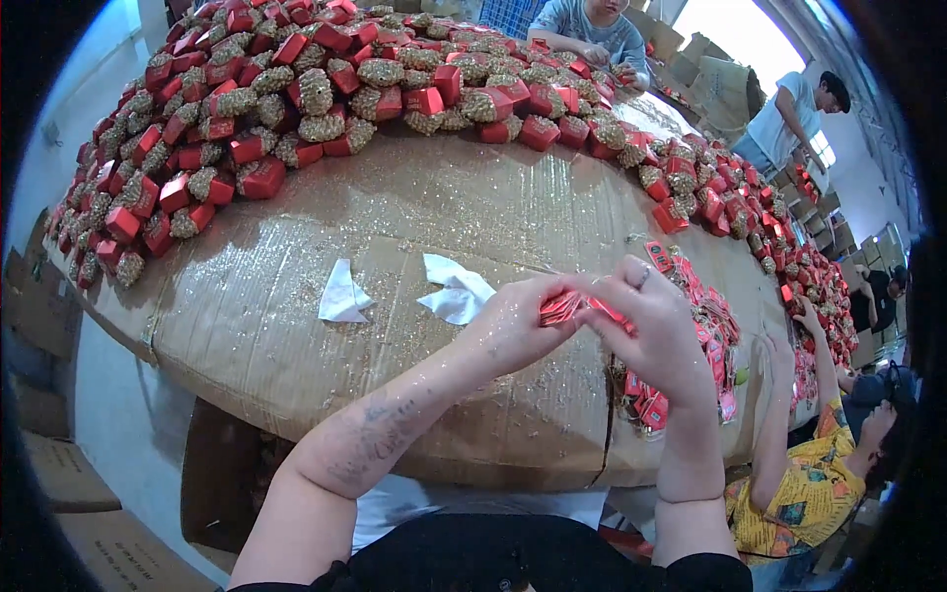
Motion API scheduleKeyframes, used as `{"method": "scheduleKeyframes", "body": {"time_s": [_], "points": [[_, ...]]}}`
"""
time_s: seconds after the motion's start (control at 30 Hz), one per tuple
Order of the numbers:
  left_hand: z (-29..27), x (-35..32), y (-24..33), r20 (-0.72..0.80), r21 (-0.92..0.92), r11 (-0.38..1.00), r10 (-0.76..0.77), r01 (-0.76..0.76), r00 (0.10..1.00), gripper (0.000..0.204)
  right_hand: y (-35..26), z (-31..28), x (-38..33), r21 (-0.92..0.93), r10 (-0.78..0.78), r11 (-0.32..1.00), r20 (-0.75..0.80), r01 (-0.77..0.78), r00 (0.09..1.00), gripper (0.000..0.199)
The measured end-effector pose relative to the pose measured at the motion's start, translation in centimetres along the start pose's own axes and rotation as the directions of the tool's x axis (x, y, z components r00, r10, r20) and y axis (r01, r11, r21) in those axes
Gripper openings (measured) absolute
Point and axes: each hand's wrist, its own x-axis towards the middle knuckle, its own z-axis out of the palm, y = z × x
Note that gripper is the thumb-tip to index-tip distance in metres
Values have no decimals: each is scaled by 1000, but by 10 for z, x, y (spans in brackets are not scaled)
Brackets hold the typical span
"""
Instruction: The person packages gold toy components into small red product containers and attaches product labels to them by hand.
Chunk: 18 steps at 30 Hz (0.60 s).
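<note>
Over the near middle of the cardboard-covered table (473, 222), my left hand (520, 324) is closed around a small stack of red tags (558, 310). My right hand (653, 328) meets it from the right, thumb and fingers pinched on red tags at the stack's edge. How many tags each hand grips is hidden by the fingers. Just beyond my left hand lies a crumpled white tissue (456, 288), and a second white tissue (343, 294) is farther left. Under and beyond my right hand spreads a loose pile of red tags (714, 326).
A large heap of red boxes with gold glittery pinecone-like pieces (380, 74) curves along the far side. Gold glitter dusts the tabletop. A person in yellow (804, 483) reaches in from the right; others (592, 39) work farther off. An open carton (212, 483) stands below the left edge.
</note>
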Motion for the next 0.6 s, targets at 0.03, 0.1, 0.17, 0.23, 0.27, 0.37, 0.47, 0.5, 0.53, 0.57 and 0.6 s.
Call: {"method": "scheduleKeyframes", "body": {"time_s": [0.03, 0.1, 0.17, 0.23, 0.27, 0.37, 0.47, 0.5, 0.53, 0.57, 0.6], "points": [[-2, 0, 0, -1, -1, 1000, -2, 2, 1000, 36, 3, 2, 0, 1, 0, 1000, 2, 0, 1000, 19], [-7, -1, 2, 263, -113, 978, -139, 174, 955, 39, 9, 7, -1, 17, -84, 996, 33, 84, 996, 18], [6, -3, 5, 167, -394, 906, -98, 157, 981, 38, 13, 7, 1, 10, -77, 997, -7, 78, 997, 18], [12, -2, 0, 62, -641, 760, -82, 102, 995, 37, 20, 8, 3, 2, -69, 998, -47, 70, 996, 17], [11, 1, -5, -43, -577, 810, -162, 108, 986, 30, 25, 10, 4, 0, -32, 999, -102, 32, 994, 16], [-6, 6, -1, -165, -487, 853, -300, 187, 940, 31, 35, 10, 5, -79, -3, 997, -218, -14, 976, 14], [-28, 8, -4, 30, -504, 784, -403, 362, 915, 52, 37, 14, 9, -258, -77, 966, -334, -12, 940, 13], [-26, 7, -3, 221, -628, 607, -461, 487, 859, 57, 36, 16, 11, -357, -136, 934, -384, -12, 913, 14], [-24, 8, 1, 416, -694, 394, -463, 602, 783, 63, 35, 18, 12, -359, -138, 933, -383, -10, 913, 14], [-21, 8, 2, 505, -736, 325, -322, 594, 801, 72, 32, 21, 13, -425, -209, 904, -359, 40, 910, 16], [-18, 8, 3, 504, -737, 325, -321, 593, 802, 72, 31, 23, 12, -488, -277, 869, -329, 89, 903, 17]]}}
